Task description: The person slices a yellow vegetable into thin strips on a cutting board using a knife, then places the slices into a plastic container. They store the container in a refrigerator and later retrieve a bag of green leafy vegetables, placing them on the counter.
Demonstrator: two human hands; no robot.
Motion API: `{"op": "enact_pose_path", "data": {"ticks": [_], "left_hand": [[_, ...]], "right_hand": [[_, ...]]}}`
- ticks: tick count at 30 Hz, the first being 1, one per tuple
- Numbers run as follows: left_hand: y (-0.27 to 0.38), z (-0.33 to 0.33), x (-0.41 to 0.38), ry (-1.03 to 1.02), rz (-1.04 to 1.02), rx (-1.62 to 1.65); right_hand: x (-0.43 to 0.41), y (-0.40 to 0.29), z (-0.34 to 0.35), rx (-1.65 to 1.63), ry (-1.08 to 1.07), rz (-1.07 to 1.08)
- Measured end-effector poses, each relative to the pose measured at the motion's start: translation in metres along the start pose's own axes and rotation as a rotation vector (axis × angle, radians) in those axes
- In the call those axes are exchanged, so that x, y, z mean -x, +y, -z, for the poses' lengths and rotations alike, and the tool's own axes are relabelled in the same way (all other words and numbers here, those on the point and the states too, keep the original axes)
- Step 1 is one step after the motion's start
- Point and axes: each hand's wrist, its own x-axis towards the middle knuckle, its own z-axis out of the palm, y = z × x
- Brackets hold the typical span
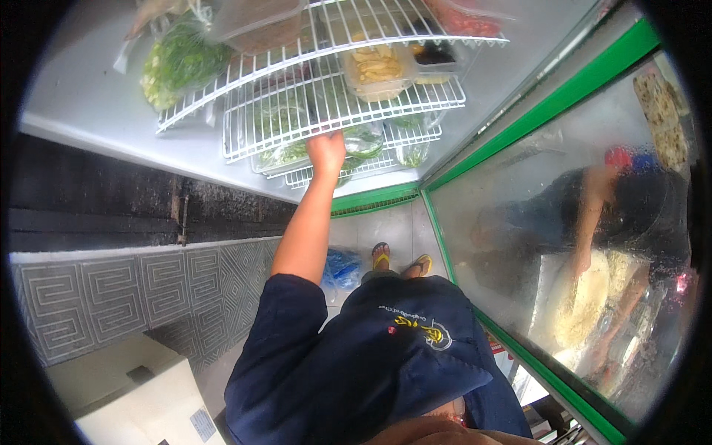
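Observation:
My left hand (pixel 326 153) reaches into an upright refrigerator, at the front edge of a white wire shelf (pixel 289 133). Its fingers are hidden, so I cannot tell whether it holds anything. Around it are bagged green vegetables (pixel 364 142) and a clear container of greens (pixel 283 156) on the levels below. Above and to the right sits a clear plastic tub of pale yellow slices (pixel 375 69), beside a tub with dark contents (pixel 434 54). A bag of chopped greens (pixel 183 61) lies on the top shelf at the left. My right hand is out of view.
The green-framed glass door (pixel 500 239) stands open at the right. Through its misted glass show a person's forearm (pixel 589 217) and pale dough (pixel 581 300). A blue plastic bag (pixel 340 267) lies near my feet. A white box-like object (pixel 150 395) stands at lower left.

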Motion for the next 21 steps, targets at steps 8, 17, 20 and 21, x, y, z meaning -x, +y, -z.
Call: {"op": "enact_pose_path", "data": {"ticks": [8,17,20,21], "left_hand": [[0.029,-0.011,0.063,0.157,-0.109,0.205],[-0.007,0.004,0.073,-0.348,0.995,0.719],[-0.006,-0.02,0.048,-0.335,1.026,0.774],[-0.006,-0.019,0.039,-0.31,1.04,0.808]], "right_hand": [[-0.022,0.084,-0.028,0.52,-0.05,0.312],[-0.019,0.002,-0.074,-0.272,0.104,0.048],[-0.041,0.034,-0.087,-0.101,0.097,0.13],[-0.036,0.034,-0.087,-0.167,0.094,0.057]]}}
